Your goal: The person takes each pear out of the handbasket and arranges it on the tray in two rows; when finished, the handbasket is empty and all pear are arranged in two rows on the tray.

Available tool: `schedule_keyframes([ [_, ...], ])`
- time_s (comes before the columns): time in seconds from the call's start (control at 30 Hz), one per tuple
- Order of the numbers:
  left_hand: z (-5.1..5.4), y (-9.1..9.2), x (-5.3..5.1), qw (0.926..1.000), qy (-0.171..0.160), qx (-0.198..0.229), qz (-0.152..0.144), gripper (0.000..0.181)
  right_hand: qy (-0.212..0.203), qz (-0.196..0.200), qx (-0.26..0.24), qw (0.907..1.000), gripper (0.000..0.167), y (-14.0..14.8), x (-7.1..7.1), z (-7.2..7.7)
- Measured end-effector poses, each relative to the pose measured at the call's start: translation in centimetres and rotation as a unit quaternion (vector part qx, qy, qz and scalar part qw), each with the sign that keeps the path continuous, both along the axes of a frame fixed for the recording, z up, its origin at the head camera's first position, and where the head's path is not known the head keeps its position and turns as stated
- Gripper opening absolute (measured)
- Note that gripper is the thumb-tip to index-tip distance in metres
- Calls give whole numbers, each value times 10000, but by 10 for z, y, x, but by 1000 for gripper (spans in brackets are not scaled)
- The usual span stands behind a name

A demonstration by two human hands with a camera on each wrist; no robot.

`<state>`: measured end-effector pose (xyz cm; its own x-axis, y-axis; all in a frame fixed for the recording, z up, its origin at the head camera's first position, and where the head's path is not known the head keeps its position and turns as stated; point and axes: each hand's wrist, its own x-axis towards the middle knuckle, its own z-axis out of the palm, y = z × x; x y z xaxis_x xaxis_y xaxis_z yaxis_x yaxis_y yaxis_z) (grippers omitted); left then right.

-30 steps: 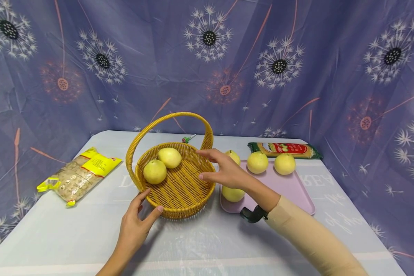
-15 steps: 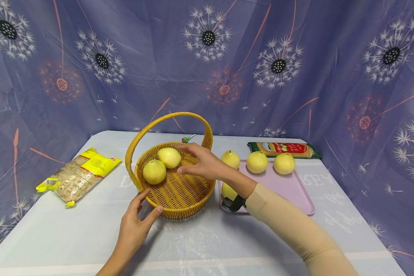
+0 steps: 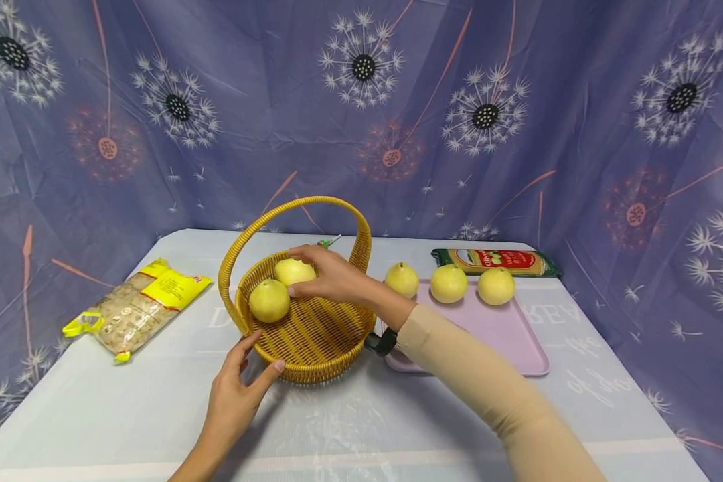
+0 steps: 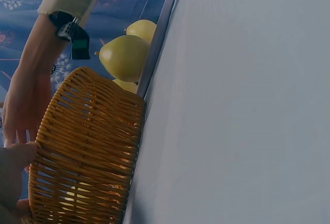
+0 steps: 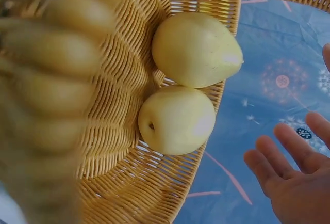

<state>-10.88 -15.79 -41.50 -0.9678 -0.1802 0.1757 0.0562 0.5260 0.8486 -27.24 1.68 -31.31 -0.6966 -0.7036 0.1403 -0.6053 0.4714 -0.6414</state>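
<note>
A round yellow wicker basket [image 3: 319,331] with a tall arched handle stands at the table's middle. Inside, at its left, one pale yellow pear [image 3: 269,301] lies in front of another pear [image 3: 295,270]. My right hand [image 3: 325,274] is over the basket, its fingers above the rear pear, thumb beside it. In the right wrist view the fingers [image 5: 281,159] are spread and apart from both pears. At the basket's near-left side, my left hand [image 3: 235,388] touches the rim with a spread thumb and forefinger. The left wrist view has the thumb [image 4: 20,154] at the rim.
Right of the basket is a lilac tray [image 3: 500,335] with pears [image 3: 448,284] along its far edge; my right forearm covers its left part. Behind it lies a long green-and-gold packet [image 3: 499,262]. A yellow-and-clear bag [image 3: 138,308] lies left; a lollipop [image 3: 328,242] is behind the basket.
My right hand has moved left from the basket's right rim to the rear pear. The forearm now hides the tray's near-left pear. My left hand and the basket have stayed put.
</note>
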Motion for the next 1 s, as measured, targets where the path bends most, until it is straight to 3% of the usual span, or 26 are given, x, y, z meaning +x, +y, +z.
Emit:
schedule_keyframes([
  [0.27, 1, 0, 0, 10000, -61, 12, -22, 65, -110, 67, 231, 9996, 67, -10, -9, 0],
  [0.6, 2, -1, 0, 9999, -76, 4, -68, 65, -218, 120, 168, 9996, 69, -20, -13, 6],
  [1.0, 1, 0, 1, 10000, -71, -4, -53, 65, -533, 82, 298, 9981, 70, -38, -22, -11],
])
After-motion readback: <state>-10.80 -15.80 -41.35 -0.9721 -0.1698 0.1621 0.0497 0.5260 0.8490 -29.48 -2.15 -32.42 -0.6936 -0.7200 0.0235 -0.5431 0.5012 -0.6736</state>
